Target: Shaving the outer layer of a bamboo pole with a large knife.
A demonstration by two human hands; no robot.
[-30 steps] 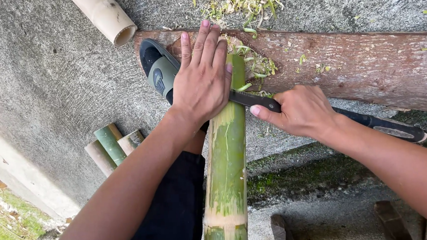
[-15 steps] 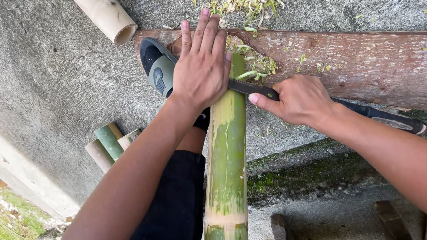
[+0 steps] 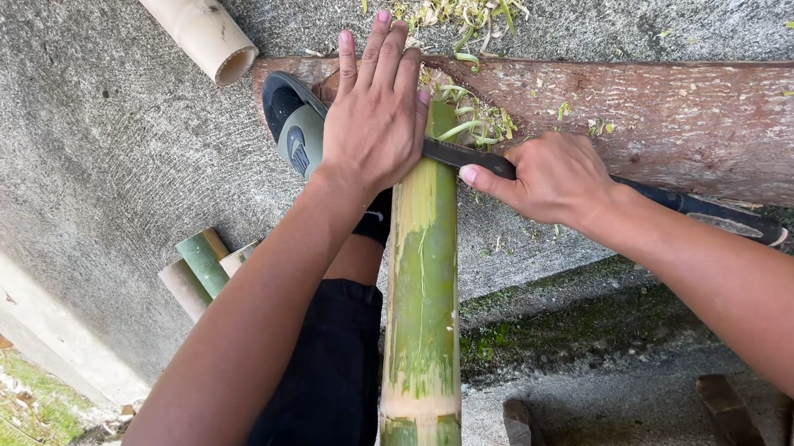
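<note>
A reddish log (image 3: 685,132) lies across the concrete beyond both hands, serving as a rest for the far end of the green bamboo pole (image 3: 424,286), which runs back beneath the left hand toward the person; the left hand (image 3: 377,123) lies open and flat on that end, fingers spread, pinning it steady; just right of it, the right hand (image 3: 555,181) is closed around a dark blade (image 3: 466,157) whose edge meets the pole; a shoe (image 3: 295,128) sits left of the left hand; green shavings (image 3: 473,122) gather at the cut.

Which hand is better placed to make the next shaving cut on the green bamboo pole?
Right, most likely. The right hand has its grip on the dark blade, whose edge lies across the bamboo pole. The left hand lies flat on the pole's top end, steadying it.
</note>
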